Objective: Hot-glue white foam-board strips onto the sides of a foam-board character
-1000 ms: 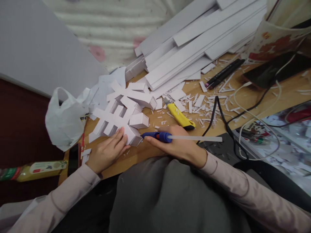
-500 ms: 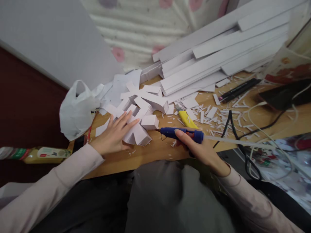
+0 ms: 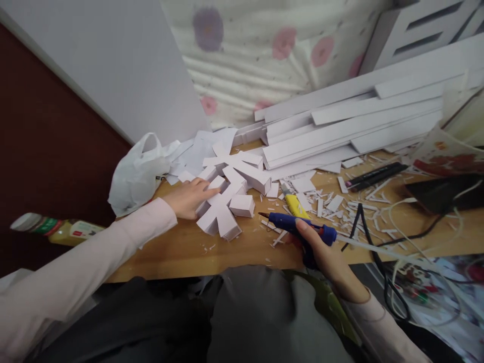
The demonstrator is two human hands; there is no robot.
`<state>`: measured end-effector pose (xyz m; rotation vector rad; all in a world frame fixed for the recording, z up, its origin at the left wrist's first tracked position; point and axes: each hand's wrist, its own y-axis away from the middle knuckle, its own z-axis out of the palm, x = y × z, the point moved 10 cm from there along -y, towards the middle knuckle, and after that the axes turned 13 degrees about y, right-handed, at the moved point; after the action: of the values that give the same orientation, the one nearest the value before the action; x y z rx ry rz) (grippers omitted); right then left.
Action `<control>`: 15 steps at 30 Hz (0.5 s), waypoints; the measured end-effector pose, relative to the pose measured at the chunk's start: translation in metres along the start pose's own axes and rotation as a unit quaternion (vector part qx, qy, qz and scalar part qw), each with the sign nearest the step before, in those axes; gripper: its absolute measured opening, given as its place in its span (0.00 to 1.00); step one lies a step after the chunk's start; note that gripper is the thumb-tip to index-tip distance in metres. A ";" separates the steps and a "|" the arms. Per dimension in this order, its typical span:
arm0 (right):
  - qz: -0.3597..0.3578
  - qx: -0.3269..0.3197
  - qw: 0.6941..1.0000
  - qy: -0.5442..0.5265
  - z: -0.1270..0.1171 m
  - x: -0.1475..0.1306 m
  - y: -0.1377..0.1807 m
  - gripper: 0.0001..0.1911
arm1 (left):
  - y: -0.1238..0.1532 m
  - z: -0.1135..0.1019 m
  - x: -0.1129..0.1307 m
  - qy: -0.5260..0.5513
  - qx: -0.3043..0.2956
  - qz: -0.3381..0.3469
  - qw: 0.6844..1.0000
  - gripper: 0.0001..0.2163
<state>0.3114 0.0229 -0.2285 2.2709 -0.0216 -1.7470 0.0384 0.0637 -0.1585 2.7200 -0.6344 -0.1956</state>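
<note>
My right hand (image 3: 315, 244) grips a blue hot glue gun (image 3: 295, 222), its nozzle pointing left and a long clear glue stick (image 3: 372, 245) coming out of its back. At the left of a white foam-board shape (image 3: 219, 209), my left hand (image 3: 191, 197) has its fingers bent onto the edge, partly hidden by the raised walls. The shape has several box-like arms. A small white box-like block (image 3: 242, 205) lies by its right side, left of the nozzle. Another branching white shape (image 3: 247, 169) lies just behind.
A yellow utility knife (image 3: 297, 205) lies among white scraps (image 3: 335, 203). Long white strips (image 3: 351, 128) are stacked behind. Black markers (image 3: 374, 177) and cables (image 3: 378, 267) are at right, a plastic bag (image 3: 138, 174) and a bottle (image 3: 71, 229) at left.
My left hand has gone from spread flat over the white shape to curled at its left side. The glue gun has moved slightly right, away from the small block. The view has shifted too.
</note>
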 end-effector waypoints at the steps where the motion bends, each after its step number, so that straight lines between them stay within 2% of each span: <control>1: -0.001 -0.002 1.000 -0.005 0.000 0.001 0.000 0.32 | 0.002 -0.002 0.002 -0.004 0.000 -0.002 1.000 0.36; 5: -0.009 -0.013 1.000 -0.026 0.001 0.003 -0.001 0.33 | 0.013 -0.010 0.014 -0.015 0.023 -0.047 0.998 0.36; 10: -0.010 0.036 0.996 -0.085 -0.010 0.003 0.000 0.31 | 0.027 -0.018 0.030 -0.003 0.066 -0.164 0.984 0.35; 15: -0.023 0.039 0.999 -0.030 -0.010 -0.008 -0.006 0.28 | 0.028 -0.007 0.049 0.014 0.071 -0.212 0.974 0.30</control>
<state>0.3176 0.0323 -0.2201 2.2907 -0.0518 -1.8679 0.0725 0.0205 -0.1444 2.9612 -0.0503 -0.2202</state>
